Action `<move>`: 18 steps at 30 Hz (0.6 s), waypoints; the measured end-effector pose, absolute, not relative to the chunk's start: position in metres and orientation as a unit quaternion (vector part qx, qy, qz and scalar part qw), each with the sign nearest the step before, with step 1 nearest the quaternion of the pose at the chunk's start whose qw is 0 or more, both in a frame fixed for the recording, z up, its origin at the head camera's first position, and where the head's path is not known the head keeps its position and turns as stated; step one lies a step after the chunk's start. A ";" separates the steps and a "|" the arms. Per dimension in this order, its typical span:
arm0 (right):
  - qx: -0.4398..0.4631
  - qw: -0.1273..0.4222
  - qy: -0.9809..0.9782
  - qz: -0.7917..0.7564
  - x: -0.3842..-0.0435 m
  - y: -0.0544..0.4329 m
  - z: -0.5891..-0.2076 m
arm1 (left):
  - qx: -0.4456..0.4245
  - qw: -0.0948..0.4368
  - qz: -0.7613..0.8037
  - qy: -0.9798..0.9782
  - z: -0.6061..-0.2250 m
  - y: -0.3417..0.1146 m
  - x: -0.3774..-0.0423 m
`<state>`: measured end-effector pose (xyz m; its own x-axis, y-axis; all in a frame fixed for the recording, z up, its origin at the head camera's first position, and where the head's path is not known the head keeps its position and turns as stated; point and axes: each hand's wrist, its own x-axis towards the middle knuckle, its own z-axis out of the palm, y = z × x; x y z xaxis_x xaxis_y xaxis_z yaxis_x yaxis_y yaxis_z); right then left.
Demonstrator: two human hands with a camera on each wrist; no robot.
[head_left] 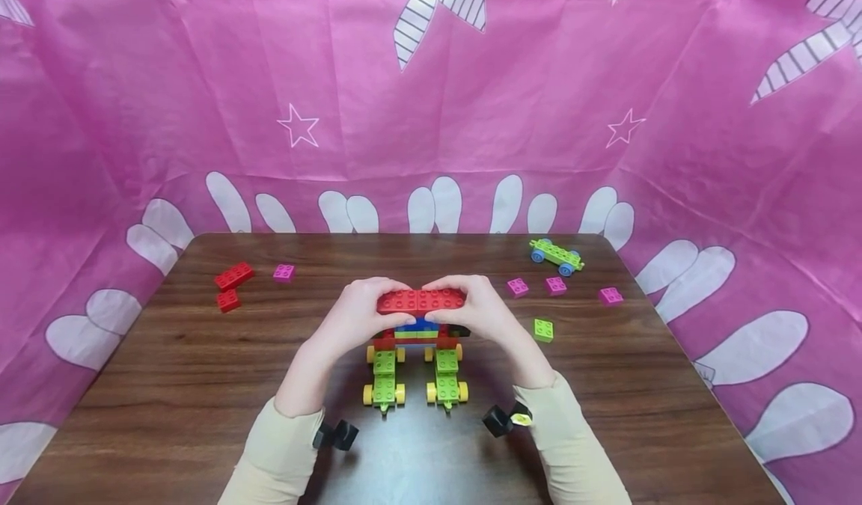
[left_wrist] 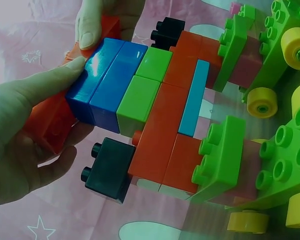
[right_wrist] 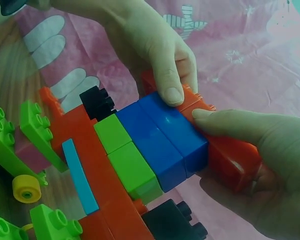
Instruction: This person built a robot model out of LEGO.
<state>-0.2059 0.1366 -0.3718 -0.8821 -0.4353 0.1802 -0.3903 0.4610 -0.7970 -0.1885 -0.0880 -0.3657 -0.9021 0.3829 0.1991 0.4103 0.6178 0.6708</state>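
A toy brick build stands on two lime wheeled bases [head_left: 385,389] with yellow wheels. Two red bricks [head_left: 399,301] lie end to end across its top, over blue bricks [left_wrist: 105,75]. My left hand [head_left: 364,310] grips the left end of this red row, its thumb at the front near the seam. From the other side my right hand [head_left: 474,309] holds the right red brick [right_wrist: 232,155], thumb also in front. Below the blue come lime bricks [right_wrist: 127,157], then a wider red layer [left_wrist: 157,132] with a black brick [left_wrist: 110,165] at each end and a thin light-blue piece [left_wrist: 195,100].
Loose red bricks [head_left: 233,275] and a pink brick [head_left: 283,273] lie at the left of the wooden table [head_left: 202,385]. Several pink bricks [head_left: 555,286], a lime brick [head_left: 542,330] and a lime wheeled base [head_left: 555,255] with blue wheels are at right. A pink cloth [head_left: 377,131] surrounds the table.
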 end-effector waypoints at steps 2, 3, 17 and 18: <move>-0.240 0.026 0.857 -0.456 -0.206 0.136 -0.371 | -0.221 0.018 -0.378 -0.899 -0.364 -0.088 -0.188; -0.238 0.026 0.858 -0.454 -0.206 0.135 -0.371 | -0.221 0.018 -0.378 -0.899 -0.364 -0.089 -0.188; -0.214 0.035 0.856 -0.468 -0.203 0.134 -0.370 | -0.211 0.015 -0.379 -0.901 -0.366 -0.087 -0.189; -0.213 0.035 0.855 -0.472 -0.203 0.134 -0.371 | -0.211 0.016 -0.379 -0.901 -0.366 -0.087 -0.190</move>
